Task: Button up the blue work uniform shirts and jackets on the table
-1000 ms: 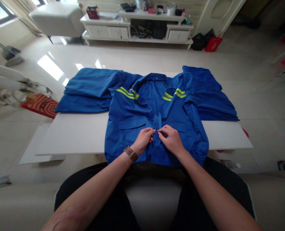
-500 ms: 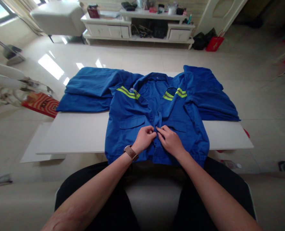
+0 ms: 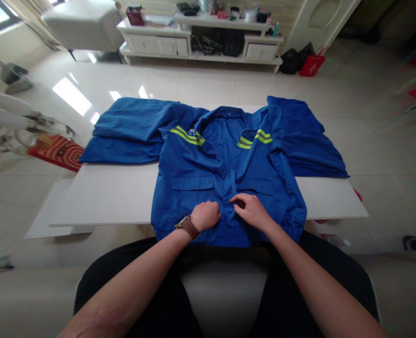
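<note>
A blue work jacket (image 3: 190,162) with yellow-and-grey reflective stripes lies front up, its collar away from me and the lower edge at my lap. The front hangs apart at the top, where round buttons (image 3: 223,177) show on one edge. My left hand (image 3: 207,215), a watch on its wrist, is closed with curled fingers against the jacket's lower front; its fingertips are hidden. Beside it my right hand (image 3: 250,210) pinches the other front edge, thumb and forefinger right at a lower button (image 3: 228,202).
The jacket rests on a white table (image 3: 112,197), its folded blue sleeves or cloth spreading to both sides. Left of the table stands a red patterned paper bag (image 3: 58,152). Beyond are a white cabinet (image 3: 172,45), a pale stool (image 3: 84,28) and a red bag (image 3: 312,65).
Both hands were together at the front edge. My left hand has moved down and left, my right slightly down and right. A lower button now shows between them.
</note>
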Motion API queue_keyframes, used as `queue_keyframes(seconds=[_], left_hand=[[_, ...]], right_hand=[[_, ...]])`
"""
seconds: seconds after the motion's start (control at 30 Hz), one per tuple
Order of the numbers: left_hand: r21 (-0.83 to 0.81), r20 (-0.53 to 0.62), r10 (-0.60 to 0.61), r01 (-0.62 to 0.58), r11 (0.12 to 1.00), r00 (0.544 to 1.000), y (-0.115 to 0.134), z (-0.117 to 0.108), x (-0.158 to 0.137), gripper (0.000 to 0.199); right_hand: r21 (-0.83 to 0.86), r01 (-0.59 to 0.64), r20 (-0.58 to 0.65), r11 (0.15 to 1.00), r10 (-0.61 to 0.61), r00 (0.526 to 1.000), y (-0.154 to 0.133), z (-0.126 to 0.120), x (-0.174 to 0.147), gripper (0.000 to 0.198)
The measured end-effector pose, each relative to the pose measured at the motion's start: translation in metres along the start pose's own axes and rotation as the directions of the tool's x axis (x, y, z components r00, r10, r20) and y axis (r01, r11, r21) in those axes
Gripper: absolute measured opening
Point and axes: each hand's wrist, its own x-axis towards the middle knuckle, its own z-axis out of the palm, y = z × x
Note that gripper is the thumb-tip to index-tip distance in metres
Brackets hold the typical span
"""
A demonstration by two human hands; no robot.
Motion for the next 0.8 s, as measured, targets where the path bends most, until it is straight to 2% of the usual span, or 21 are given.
queue_keyframes(seconds=[0.1,0.13,0.2,0.27,0.33,0.4,0.47,0.53,0.6,0.63,0.7,0.8], left_hand=[[0.064,-0.033,0.147,-0.144,0.987,0.989,0.002,-0.009,0.0,0.007],[0.096,-0.027,0.194,-0.191,0.977,0.981,0.003,-0.011,0.0,0.017],[0.177,0.027,0.228,-0.229,0.957,0.973,0.004,-0.01,-0.003,0.053],[0.303,0.097,0.159,-0.182,0.936,0.982,0.006,0.0,-0.007,0.085],[0.451,0.119,0.059,-0.107,0.886,0.991,0.007,0.017,-0.014,0.1],[0.564,0.092,-0.018,-0.038,0.825,0.996,0.009,0.034,-0.021,0.098],[0.612,0.062,-0.056,0.007,0.791,0.997,0.011,0.047,-0.027,0.088],[0.63,0.033,-0.071,0.034,0.776,0.997,0.011,0.056,-0.032,0.08],[0.648,0.0,-0.069,0.052,0.76,0.998,0.01,0.065,-0.037,0.076],[0.66,-0.016,-0.066,0.061,0.749,0.998,0.01,0.07,-0.04,0.076],[0.688,-0.047,-0.066,0.08,0.721,0.997,0.008,0.08,-0.046,0.078],[0.704,-0.076,-0.076,0.108,0.702,0.994,0.006,0.096,-0.056,0.081]], right_hand=[[0.045,-0.07,0.042,0.997,0.068,0.997,0.01,-0.003,-0.008,0.015],[0.044,-0.061,0.043,0.997,0.059,0.997,0.012,-0.004,-0.01,0.016],[0.014,-0.015,0.03,1.0,0.015,0.999,0.017,-0.007,-0.012,0.019],[-0.029,0.025,0.009,0.999,-0.025,1.0,0.021,-0.011,-0.013,0.025],[-0.1,0.028,-0.021,0.995,-0.03,0.999,0.024,-0.018,-0.013,0.034],[-0.237,-0.038,-0.038,0.971,0.03,0.999,0.029,-0.027,-0.017,0.045],[-0.399,-0.16,-0.008,0.903,0.171,0.985,0.033,-0.032,-0.027,0.059],[-0.531,-0.255,0.081,0.808,0.348,0.934,0.036,-0.029,-0.043,0.078],[-0.634,-0.272,0.16,0.724,0.467,0.869,0.037,-0.018,-0.06,0.098],[-0.674,-0.26,0.179,0.691,0.495,0.851,0.037,-0.012,-0.068,0.105],[-0.727,-0.228,0.182,0.648,0.501,0.846,0.036,-0.002,-0.081,0.113],[-0.726,-0.19,0.225,0.66,0.49,0.843,0.034,0.001,-0.094,0.114]])
